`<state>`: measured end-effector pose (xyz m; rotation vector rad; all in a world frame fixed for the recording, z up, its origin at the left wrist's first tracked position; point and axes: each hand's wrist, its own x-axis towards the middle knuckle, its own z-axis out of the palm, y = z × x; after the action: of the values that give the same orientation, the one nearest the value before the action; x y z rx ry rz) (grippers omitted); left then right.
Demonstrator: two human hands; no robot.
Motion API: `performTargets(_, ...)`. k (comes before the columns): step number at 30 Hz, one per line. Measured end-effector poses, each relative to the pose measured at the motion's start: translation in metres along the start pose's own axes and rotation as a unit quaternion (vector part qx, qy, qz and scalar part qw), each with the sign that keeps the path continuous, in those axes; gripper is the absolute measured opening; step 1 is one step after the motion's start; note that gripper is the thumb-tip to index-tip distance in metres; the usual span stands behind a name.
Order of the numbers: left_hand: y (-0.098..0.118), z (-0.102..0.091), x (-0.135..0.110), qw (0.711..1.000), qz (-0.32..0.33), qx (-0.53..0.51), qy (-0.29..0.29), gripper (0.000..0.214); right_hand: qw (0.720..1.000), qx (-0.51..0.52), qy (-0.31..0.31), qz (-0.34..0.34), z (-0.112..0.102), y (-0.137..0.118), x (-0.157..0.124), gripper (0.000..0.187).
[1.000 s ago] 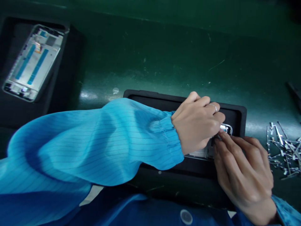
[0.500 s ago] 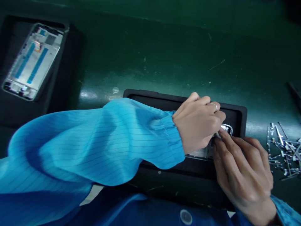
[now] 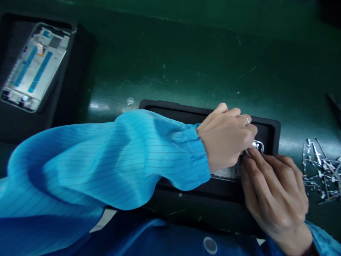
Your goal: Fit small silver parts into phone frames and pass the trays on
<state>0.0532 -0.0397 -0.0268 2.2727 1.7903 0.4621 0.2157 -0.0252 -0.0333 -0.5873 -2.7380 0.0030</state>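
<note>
Nearby, metal parts (image 3: 322,171), left hand (image 3: 226,138) over phone (image 3: 226,173)

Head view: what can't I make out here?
All in the head view:
Silver metal phone frame: mostly under the bare left hand.
Left hand's fingertips: behind its own knuckles.
Whatever the bare right hand may pinch: blocked by both hands.
Heap of thin silver metal pieces: cut off by the right edge.
Black object above it: cut off there, too dark.

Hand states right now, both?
Left hand: curled over the phone frame; whether it grips anything is hidden.
Right hand: bunched at that frame; can't tell if holding anything.
</note>
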Motion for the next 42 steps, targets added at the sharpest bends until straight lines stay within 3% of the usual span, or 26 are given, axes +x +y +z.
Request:
performTargets(5, 0.0017, -0.0019, 0.0026, 0.997, -0.027, 0.005, -0.066, 0.011, 1.0, 0.014, -0.005, -0.008, -0.0018, -0.0013, 0.0013, 0.015)
performTargets(10, 0.0012, 0.0007, -0.0001, 1.0, -0.01, 0.003, -0.011, 0.015, 1.0, 0.015, -0.011, -0.007, -0.0024, -0.0007, 0.0008, 0.015)
performTargets(18, 0.0022, -0.0023, 0.0034, 0.998, -0.025, 0.009, -0.053, 0.012, 1.0, 0.01, -0.003, -0.005, -0.0009, -0.0012, 0.0007, 0.016)
performTargets(25, 0.0016, 0.0011, -0.0022, 1.0, -0.002, 0.016, 0.016, 0.015, 1.0, -0.01, -0.003, -0.015, 0.001, -0.0009, 0.0023, 0.017)
performTargets(42, 0.0041, 0.002, -0.0029, 1.0, -0.003, 0.018, 0.02, 0.012, 1.0, -0.021, -0.009, -0.021, -0.0001, -0.0009, 0.0023, 0.019)
